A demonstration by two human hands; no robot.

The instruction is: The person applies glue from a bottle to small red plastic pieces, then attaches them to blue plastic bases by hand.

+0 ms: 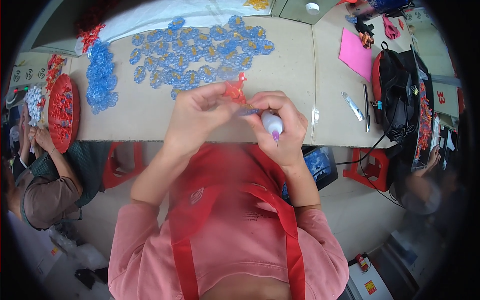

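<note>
My left hand (202,112) is raised at the table's near edge, thumb and fingers pinched on a small red plastic figure (235,91) with a yellowish patch. Between my two hands is a translucent bluish piece (247,110); fingers cover part of it, and which hand bears it is hard to tell. My right hand (285,125) wraps round a white squeeze bottle (271,121), its purple needle tip pointing down toward me. Right-hand fingertips meet the bluish piece. Beyond my hands, several clear blue flower-shaped pieces (192,52) with yellow-orange centres lie spread on the table (295,60).
A heap of clear blue pieces (101,80) stands at left, beside a red tray (63,112) of small red parts. On the right lie a pink sheet (355,54), a knife-like blade (353,106), a black pen (367,107) and a black bag (395,90). Co-workers sit at both sides.
</note>
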